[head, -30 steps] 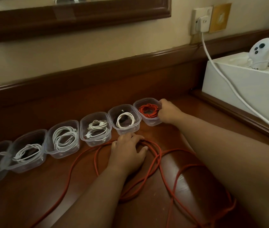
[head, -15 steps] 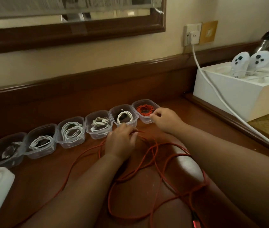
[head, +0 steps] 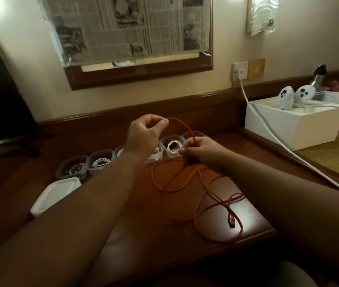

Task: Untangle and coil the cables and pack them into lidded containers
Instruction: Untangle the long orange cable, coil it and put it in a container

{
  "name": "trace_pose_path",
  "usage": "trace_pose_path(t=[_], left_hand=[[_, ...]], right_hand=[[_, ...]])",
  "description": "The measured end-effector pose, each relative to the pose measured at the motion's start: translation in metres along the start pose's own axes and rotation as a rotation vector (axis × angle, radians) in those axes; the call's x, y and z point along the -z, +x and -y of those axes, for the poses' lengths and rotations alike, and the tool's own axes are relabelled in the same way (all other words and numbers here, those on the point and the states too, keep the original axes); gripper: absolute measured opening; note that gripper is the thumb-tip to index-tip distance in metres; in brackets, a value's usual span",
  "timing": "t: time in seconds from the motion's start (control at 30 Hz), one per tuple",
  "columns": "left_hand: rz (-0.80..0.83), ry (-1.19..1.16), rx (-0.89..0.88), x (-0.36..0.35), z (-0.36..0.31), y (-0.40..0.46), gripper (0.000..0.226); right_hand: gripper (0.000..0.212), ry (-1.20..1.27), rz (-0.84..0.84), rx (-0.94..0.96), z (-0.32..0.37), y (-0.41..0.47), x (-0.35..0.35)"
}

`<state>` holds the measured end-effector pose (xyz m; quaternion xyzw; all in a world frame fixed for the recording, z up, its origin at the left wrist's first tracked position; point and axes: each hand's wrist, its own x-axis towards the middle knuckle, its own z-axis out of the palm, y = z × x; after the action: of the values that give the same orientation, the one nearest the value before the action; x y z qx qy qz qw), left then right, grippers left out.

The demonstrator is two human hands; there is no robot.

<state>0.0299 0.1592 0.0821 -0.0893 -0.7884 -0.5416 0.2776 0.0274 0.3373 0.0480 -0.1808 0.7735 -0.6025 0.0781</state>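
A long red cable point(head: 187, 191) lies in loose tangled loops on the wooden desk, its plug end point(head: 231, 220) near the front edge. My left hand point(head: 143, 135) is raised and pinches a stretch of the red cable between thumb and fingers. From there the cable arcs down to my right hand point(head: 200, 151), which pinches it just above the desk. Behind the hands stands a row of several clear plastic containers point(head: 172, 149) holding coiled white cables; my hands hide part of the row.
A stack of white lids point(head: 55, 194) sits at the left front of the desk. On the right stands a white box point(head: 288, 127) with two white controllers on it. A white power cord point(head: 272, 139) runs from the wall socket point(head: 239, 70) across the desk's right side.
Both hands have left the desk surface and lifted a length of the red cable between them. The camera has tilted up, showing more wall and the framed newspaper.
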Motion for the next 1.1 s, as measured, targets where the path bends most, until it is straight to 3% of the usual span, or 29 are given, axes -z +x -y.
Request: trace_pose_path(t=[0.23, 0.3, 0.37, 0.43, 0.47, 0.63, 0.7, 0.8, 0.87, 0.97, 1.1], left_hand=[[-0.044, -0.465, 0.232, 0.031, -0.053, -0.034, 0.006], [-0.042, -0.546, 0.279, 0.036, -0.064, -0.039, 0.004], [-0.088, -0.621, 0.347, 0.041, -0.073, -0.039, 0.011], [-0.156, -0.732, 0.404, 0.044, -0.081, -0.035, 0.020], [-0.179, -0.791, 0.425, 0.044, -0.084, -0.034, 0.025], [-0.153, -0.986, 0.493, 0.034, -0.100, -0.034, 0.034], [-0.161, -0.927, 0.473, 0.036, -0.103, -0.033, 0.033], [-0.120, -0.619, 0.391, 0.048, -0.100, -0.034, 0.026], [-0.004, -0.482, 0.389, 0.053, -0.093, -0.042, 0.026], [0.263, -0.455, 0.452, 0.049, -0.082, -0.066, 0.040], [0.530, -0.327, 0.521, 0.036, -0.075, -0.108, 0.050]], right_hand=[[0.006, -0.257, 0.247, -0.024, -0.009, -0.037, -0.039], [0.022, -0.237, 0.246, -0.051, -0.010, -0.046, -0.053], [0.045, -0.188, -0.089, 0.050, -0.008, -0.056, -0.071], [0.050, -0.100, -0.478, 0.275, -0.002, -0.066, -0.086], [0.046, -0.063, -0.516, 0.343, 0.004, -0.071, -0.092], [0.030, -0.160, 0.060, 0.088, 0.035, -0.091, -0.119], [0.035, 0.025, 0.144, 0.057, 0.046, -0.094, -0.117], [0.042, 0.294, 0.111, 0.050, 0.061, -0.094, -0.104], [0.046, 0.476, 0.062, 0.049, 0.069, -0.088, -0.093], [0.047, 0.793, -0.024, 0.056, 0.084, -0.078, -0.074], [0.044, 1.054, -0.153, 0.165, 0.100, -0.061, -0.049]])
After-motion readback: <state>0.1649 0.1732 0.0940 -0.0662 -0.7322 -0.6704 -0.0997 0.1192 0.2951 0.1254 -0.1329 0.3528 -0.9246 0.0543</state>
